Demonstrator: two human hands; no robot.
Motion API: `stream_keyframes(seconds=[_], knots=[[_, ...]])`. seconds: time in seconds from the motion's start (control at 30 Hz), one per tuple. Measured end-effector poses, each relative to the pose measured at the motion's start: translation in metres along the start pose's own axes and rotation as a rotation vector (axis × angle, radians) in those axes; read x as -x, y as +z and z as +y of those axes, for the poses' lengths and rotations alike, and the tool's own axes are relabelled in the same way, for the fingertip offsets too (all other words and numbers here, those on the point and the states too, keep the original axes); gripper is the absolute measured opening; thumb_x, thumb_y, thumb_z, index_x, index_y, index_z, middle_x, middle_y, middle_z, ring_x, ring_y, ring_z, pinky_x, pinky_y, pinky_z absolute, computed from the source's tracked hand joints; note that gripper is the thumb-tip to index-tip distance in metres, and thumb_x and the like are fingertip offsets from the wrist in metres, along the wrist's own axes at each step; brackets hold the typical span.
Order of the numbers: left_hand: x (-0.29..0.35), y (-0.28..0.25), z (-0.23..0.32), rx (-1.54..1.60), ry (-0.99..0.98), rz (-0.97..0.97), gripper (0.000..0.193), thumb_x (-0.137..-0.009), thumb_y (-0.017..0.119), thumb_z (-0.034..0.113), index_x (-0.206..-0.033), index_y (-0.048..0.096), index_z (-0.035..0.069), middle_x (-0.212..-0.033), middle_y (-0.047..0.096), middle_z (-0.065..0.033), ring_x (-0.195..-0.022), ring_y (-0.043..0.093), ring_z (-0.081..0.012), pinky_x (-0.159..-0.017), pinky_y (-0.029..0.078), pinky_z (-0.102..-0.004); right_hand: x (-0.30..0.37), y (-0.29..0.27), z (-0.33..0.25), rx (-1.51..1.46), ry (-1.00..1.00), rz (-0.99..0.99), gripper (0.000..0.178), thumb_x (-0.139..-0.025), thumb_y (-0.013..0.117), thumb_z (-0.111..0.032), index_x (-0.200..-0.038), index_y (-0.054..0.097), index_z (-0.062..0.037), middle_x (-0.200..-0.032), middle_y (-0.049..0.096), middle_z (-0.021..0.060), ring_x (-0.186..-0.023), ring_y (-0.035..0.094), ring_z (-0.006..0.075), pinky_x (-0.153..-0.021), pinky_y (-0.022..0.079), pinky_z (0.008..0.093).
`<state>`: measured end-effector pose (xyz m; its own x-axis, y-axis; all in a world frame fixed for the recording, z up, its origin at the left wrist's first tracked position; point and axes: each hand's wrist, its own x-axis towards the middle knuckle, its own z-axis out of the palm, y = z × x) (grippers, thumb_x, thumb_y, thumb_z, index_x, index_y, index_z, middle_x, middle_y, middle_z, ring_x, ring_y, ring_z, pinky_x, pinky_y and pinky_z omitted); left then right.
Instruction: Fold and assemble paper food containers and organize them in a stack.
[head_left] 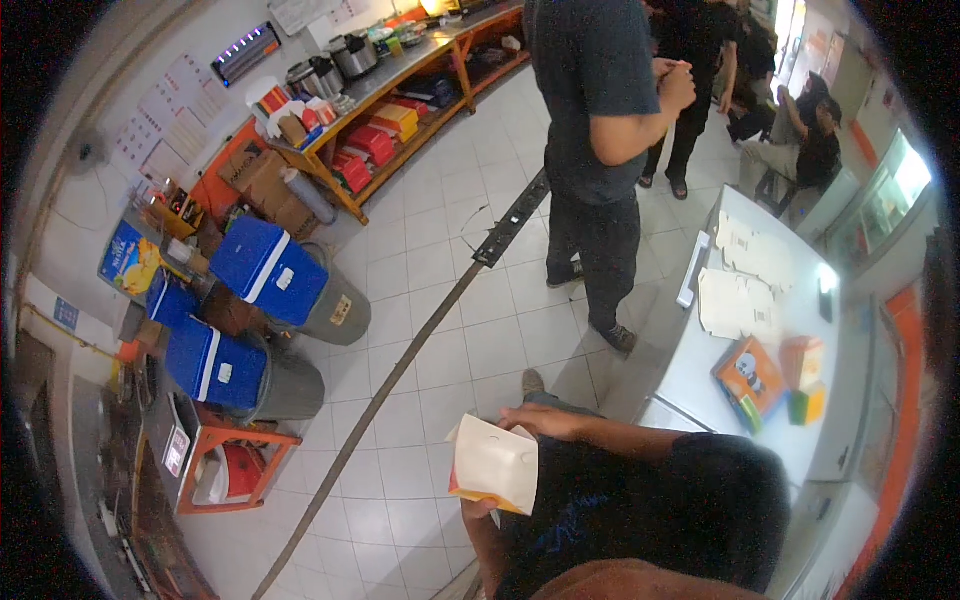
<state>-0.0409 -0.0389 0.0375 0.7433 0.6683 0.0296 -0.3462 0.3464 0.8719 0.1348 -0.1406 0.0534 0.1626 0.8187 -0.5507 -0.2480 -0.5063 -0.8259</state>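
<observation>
A cream paper food box (496,460) with a yellow and orange lower edge is held up in front of my dark shirt. Its top flaps stand up, and one cream side faces the view. My left hand (478,508) is closed on the box's lower edge, with most of its fingers hidden beneath. Against the upper edge rests my right hand (535,420), its fingers bent over the rim and partly hidden by the box. Flat cream box blanks (735,303) lie on the white chest freezer (665,415) to the right.
An orange picture box (750,380) and a green and yellow box (806,405) sit on the freezer. A co-worker in dark clothes (595,110) stands ahead. Blue coolers (268,270) top grey bins (338,307) at left. A dark floor strip (380,400) crosses the tiles.
</observation>
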Motion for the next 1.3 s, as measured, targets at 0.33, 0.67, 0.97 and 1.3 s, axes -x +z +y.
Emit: stream_keyframes(seconds=[0.33, 0.67, 0.97, 1.3], knots=[[0.002, -0.008, -0.026, 0.254, 0.145, 0.218, 0.093, -0.076, 0.078, 0.040, -0.144, 0.026, 0.003, -0.133, 0.046, -0.0142, -0.123, 0.047, -0.0279, -0.104, 0.040, -0.0441, -0.011, 0.011, 0.007, -0.232, -0.395, -0.103, 0.070, -0.099, 0.039, -0.055, -0.151, 0.023, -0.0106, -0.141, 0.042, 0.0118, -0.116, 0.050, 0.0228, -0.091, 0.047, 0.0372], [-0.007, 0.000, -0.018, -0.326, 0.272, 0.219, 0.089, -0.080, 0.073, 0.049, -0.140, 0.028, 0.000, -0.134, 0.044, -0.0165, -0.124, 0.044, -0.0268, -0.104, 0.037, -0.0427, -0.010, 0.026, 0.016, -0.418, -0.523, -0.217, 0.077, -0.100, 0.036, -0.054, -0.153, -0.006, -0.0169, -0.149, 0.030, 0.0121, -0.132, 0.041, 0.0273, -0.101, 0.044, 0.0452], [-0.020, 0.031, -0.011, -0.439, 0.146, -0.040, 0.081, -0.080, 0.075, 0.041, -0.139, 0.035, 0.001, -0.143, 0.038, -0.0153, -0.131, 0.040, -0.0289, -0.107, 0.037, -0.0438, -0.003, 0.016, 0.024, -0.889, -0.486, -0.248, 0.075, -0.100, 0.042, -0.047, -0.153, -0.007, -0.0253, -0.150, 0.027, 0.0091, -0.138, 0.031, 0.0270, -0.104, 0.039, 0.0553], [-0.030, 0.035, -0.027, -0.641, -0.165, -0.092, 0.050, -0.089, 0.064, 0.007, -0.136, 0.045, 0.003, -0.136, 0.050, -0.0140, -0.120, 0.052, -0.0249, -0.097, 0.046, -0.0369, 0.095, -0.126, 0.082, -0.620, -0.731, 0.806, 0.087, -0.088, 0.066, -0.039, -0.151, 0.009, -0.0180, -0.138, 0.041, 0.0116, -0.124, 0.048, 0.0263, -0.095, 0.050, 0.0494]])
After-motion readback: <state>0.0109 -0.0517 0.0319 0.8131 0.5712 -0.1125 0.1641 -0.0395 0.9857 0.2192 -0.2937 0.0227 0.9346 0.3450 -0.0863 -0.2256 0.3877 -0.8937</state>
